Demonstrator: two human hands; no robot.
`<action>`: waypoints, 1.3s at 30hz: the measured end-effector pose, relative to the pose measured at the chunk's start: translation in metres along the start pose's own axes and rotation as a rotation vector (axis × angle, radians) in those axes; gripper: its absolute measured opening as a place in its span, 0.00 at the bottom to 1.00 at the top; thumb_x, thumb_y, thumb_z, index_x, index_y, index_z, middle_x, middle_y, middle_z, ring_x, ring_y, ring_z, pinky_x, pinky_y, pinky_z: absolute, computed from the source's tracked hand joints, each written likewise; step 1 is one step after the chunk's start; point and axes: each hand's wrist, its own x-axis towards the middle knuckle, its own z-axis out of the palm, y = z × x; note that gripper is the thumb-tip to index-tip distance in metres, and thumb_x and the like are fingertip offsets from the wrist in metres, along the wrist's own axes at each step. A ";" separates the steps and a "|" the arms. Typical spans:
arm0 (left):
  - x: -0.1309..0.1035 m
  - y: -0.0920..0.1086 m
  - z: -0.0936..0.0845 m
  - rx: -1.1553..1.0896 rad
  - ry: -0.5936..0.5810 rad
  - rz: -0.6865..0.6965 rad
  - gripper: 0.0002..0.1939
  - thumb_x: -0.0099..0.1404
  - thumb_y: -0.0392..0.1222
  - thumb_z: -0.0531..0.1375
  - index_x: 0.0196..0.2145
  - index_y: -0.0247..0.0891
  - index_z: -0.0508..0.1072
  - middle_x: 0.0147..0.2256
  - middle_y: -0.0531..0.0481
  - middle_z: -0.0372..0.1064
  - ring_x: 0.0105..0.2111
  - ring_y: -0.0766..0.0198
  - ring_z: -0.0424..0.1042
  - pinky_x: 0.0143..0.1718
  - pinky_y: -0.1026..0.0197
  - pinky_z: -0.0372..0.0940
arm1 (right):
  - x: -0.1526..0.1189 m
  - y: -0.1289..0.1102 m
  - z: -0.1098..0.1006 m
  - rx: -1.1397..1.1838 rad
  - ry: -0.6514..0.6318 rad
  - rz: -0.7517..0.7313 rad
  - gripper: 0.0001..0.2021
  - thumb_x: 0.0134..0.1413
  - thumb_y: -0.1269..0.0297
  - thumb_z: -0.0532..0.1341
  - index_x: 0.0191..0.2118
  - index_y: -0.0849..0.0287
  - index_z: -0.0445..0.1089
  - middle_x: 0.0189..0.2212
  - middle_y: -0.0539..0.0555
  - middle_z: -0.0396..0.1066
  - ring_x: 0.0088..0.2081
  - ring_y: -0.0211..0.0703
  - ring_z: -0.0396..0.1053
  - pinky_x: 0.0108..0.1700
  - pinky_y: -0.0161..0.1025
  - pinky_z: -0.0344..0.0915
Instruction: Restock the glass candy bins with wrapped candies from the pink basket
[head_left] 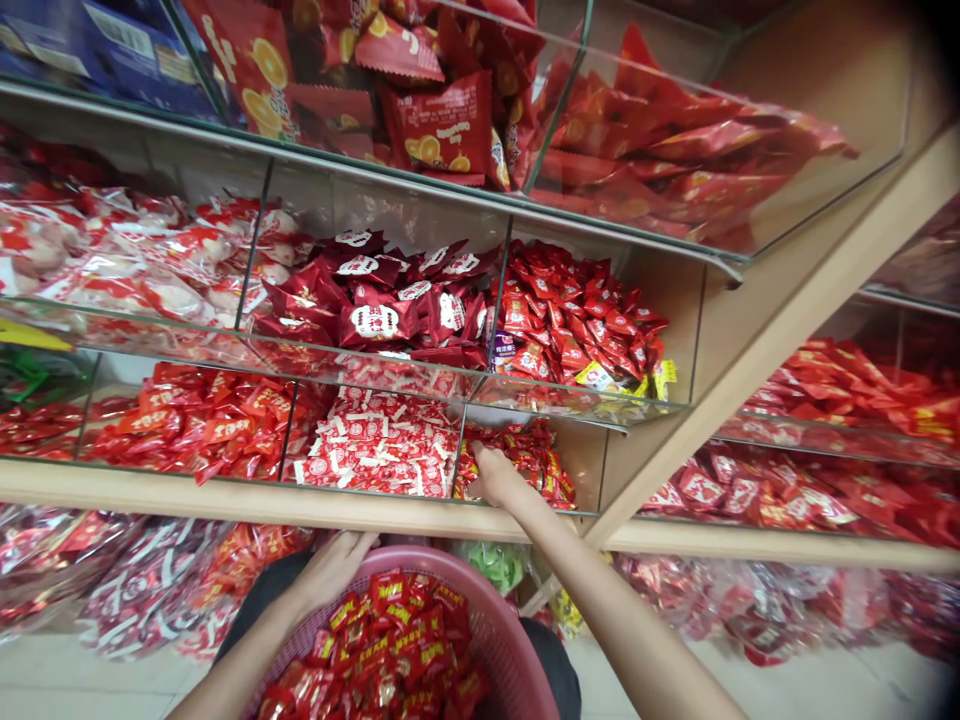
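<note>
My right hand [496, 478] reaches into the lowest right compartment, over the small red-and-gold wrapped candies [551, 465]. Its visible fingers look apart, touching or just above the candies; some fingertips are hidden. My left hand [337, 568] lies at the far left rim of a pink plastic basket [517, 640], close under the wooden shelf edge, with its fingers stretched out. Red candies with yellow lettering [397, 640] fill much of the basket, which sits between my knees.
Clear dividers separate red-and-white candies [379, 440], orange-red candies [195, 420] and maroon packets [375, 310]. A glass shelf [420, 190] with orange-printed packets overhangs. A slanting wooden post [750, 370] stands at right. Bagged candies [150, 580] lie below the wooden ledge [187, 490].
</note>
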 end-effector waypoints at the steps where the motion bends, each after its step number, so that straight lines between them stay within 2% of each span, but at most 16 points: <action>1: -0.001 0.001 0.000 0.005 0.003 0.003 0.30 0.60 0.61 0.42 0.37 0.37 0.74 0.41 0.44 0.72 0.44 0.53 0.67 0.48 0.60 0.56 | 0.000 0.001 0.000 0.015 0.002 0.003 0.26 0.35 0.76 0.63 0.46 0.64 0.62 0.40 0.65 0.67 0.40 0.51 0.66 0.32 0.36 0.57; 8: -0.004 0.004 -0.002 -0.011 0.022 0.007 0.29 0.60 0.60 0.43 0.39 0.37 0.73 0.41 0.43 0.72 0.43 0.53 0.68 0.48 0.59 0.56 | 0.002 0.014 -0.019 0.211 0.043 -0.020 0.25 0.34 0.71 0.63 0.45 0.62 0.65 0.33 0.54 0.70 0.31 0.40 0.66 0.29 0.32 0.59; 11: -0.004 0.004 -0.002 -0.019 0.022 0.001 0.29 0.60 0.60 0.44 0.38 0.36 0.73 0.41 0.43 0.72 0.43 0.53 0.68 0.48 0.59 0.56 | 0.008 0.018 -0.029 0.329 0.136 -0.041 0.21 0.35 0.69 0.62 0.42 0.63 0.67 0.32 0.53 0.70 0.32 0.41 0.66 0.31 0.33 0.59; 13: -0.004 0.004 -0.002 -0.026 0.020 0.001 0.29 0.60 0.60 0.44 0.39 0.36 0.73 0.41 0.43 0.72 0.43 0.53 0.67 0.48 0.60 0.56 | 0.015 0.017 -0.031 0.320 0.183 -0.005 0.19 0.35 0.67 0.62 0.39 0.64 0.68 0.31 0.54 0.70 0.32 0.43 0.66 0.30 0.33 0.59; 17: -0.003 0.003 -0.002 -0.020 0.016 0.004 0.30 0.61 0.61 0.42 0.37 0.36 0.74 0.40 0.44 0.72 0.43 0.53 0.68 0.47 0.60 0.56 | 0.032 0.007 -0.020 0.268 0.237 0.058 0.19 0.39 0.65 0.60 0.41 0.66 0.67 0.31 0.57 0.70 0.34 0.47 0.67 0.31 0.35 0.59; 23: -0.002 0.001 -0.003 -0.028 0.003 -0.009 0.30 0.61 0.60 0.42 0.40 0.35 0.73 0.41 0.43 0.72 0.44 0.53 0.67 0.47 0.58 0.56 | 0.041 -0.005 0.008 0.196 0.306 0.060 0.20 0.47 0.67 0.57 0.48 0.68 0.61 0.41 0.66 0.68 0.44 0.53 0.65 0.41 0.39 0.59; 27: -0.002 0.001 -0.002 -0.043 -0.005 -0.004 0.30 0.61 0.60 0.43 0.41 0.35 0.72 0.43 0.43 0.71 0.46 0.53 0.66 0.48 0.58 0.55 | 0.037 -0.004 0.012 0.158 0.275 -0.009 0.25 0.44 0.71 0.58 0.52 0.66 0.58 0.44 0.65 0.66 0.46 0.52 0.64 0.43 0.39 0.58; 32: -0.003 0.001 -0.002 -0.032 0.004 -0.011 0.30 0.61 0.61 0.42 0.40 0.36 0.72 0.42 0.43 0.71 0.45 0.53 0.67 0.48 0.58 0.56 | 0.033 0.003 0.000 0.125 0.197 -0.104 0.27 0.39 0.73 0.61 0.51 0.63 0.60 0.43 0.60 0.68 0.44 0.49 0.66 0.41 0.37 0.59; 36: -0.002 0.000 -0.002 -0.022 0.002 -0.010 0.30 0.61 0.61 0.42 0.40 0.36 0.72 0.42 0.44 0.71 0.45 0.53 0.67 0.48 0.59 0.56 | 0.031 0.003 0.000 0.103 0.178 -0.120 0.30 0.38 0.72 0.62 0.52 0.62 0.58 0.43 0.59 0.68 0.44 0.49 0.65 0.42 0.37 0.59; 39: -0.002 0.001 -0.003 -0.006 -0.003 -0.006 0.30 0.61 0.61 0.42 0.39 0.36 0.73 0.42 0.43 0.71 0.45 0.53 0.67 0.48 0.58 0.56 | 0.028 0.000 0.005 0.092 0.177 -0.116 0.31 0.39 0.74 0.61 0.54 0.64 0.55 0.42 0.61 0.68 0.43 0.49 0.65 0.41 0.38 0.58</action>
